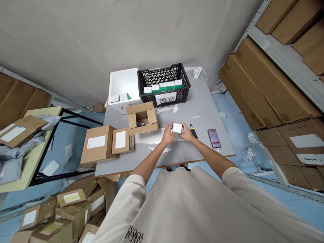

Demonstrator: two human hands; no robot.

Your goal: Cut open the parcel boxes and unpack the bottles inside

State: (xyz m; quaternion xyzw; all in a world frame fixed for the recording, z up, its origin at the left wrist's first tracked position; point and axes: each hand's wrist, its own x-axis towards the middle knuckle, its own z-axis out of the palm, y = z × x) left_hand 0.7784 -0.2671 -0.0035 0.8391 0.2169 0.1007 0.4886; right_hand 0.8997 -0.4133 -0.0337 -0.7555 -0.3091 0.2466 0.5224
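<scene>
My left hand (pixel 167 134) and my right hand (pixel 186 132) grip a small white box (pixel 177 128) from either side, above the grey table (pixel 197 104). Just left of my left hand stands an open cardboard box (pixel 141 118) with crumpled wrapping inside. A yellow-and-black utility knife (pixel 193 131) lies close to my right hand, and a phone (pixel 214 139), partly blurred out, lies farther right. Behind them, a black plastic crate (pixel 164 84) holds a row of white-and-green boxes. Beside it stands a white foam box (pixel 124 88) with small boxes inside.
Two flat cardboard parcels (pixel 106 144) with white labels sit at the table's left edge. A power strip (pixel 197 72) lies at the back corner. Shelves of large cartons (pixel 268 84) stand to the right, a second table (pixel 32 158) stands left, and parcels (pixel 68 209) lie heaped on the floor.
</scene>
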